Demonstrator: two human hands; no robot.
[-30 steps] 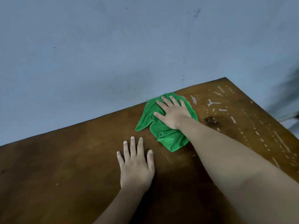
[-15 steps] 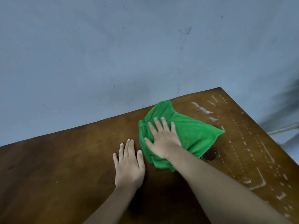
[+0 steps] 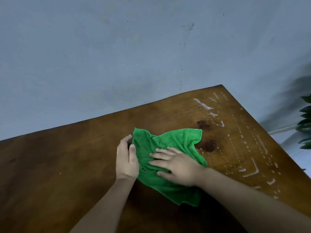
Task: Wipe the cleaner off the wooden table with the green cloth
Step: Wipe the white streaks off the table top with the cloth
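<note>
Where the cloth [image 3: 170, 143] lies: rumpled on the table [image 3: 67, 165], left of the wet patch, with both my hands on it.
My left hand [image 3: 127, 158]: I pinch the cloth's left edge, thumb [image 3: 132, 149] on top of the fabric and the other fingers curled round the edge, their tips hidden.
My right hand [image 3: 180, 169]: palm down on the cloth's middle, fingers [image 3: 161, 155] straight and a little spread, pointing left and gripping nothing.
Fabric against my fingers: it runs under my right fingers and palm and sticks out past them on the far side and toward me, with 1 corner below my right wrist.
Between my hands: my right fingertips are near the left thumb but apart from it.
White cleaner [image 3: 202, 105]: streaks and dotted lines on the table's right part, all to the right of the cloth, the nearest dots just beside its right edge.
2 dark spots [image 3: 207, 146]: the nearer 1 is just beside the cloth's right edge, and the farther 1 lies beyond its far right corner.
Counts: 1 cloth, 1 table, 2 hands, 2 dark spots; the cleaner marks are too many and too small for me to count.
Behind the table: a blue-grey wall [image 3: 117, 56].
Right edge of view: dark green leaves [image 3: 305, 125], blurred, beyond the table.
</note>
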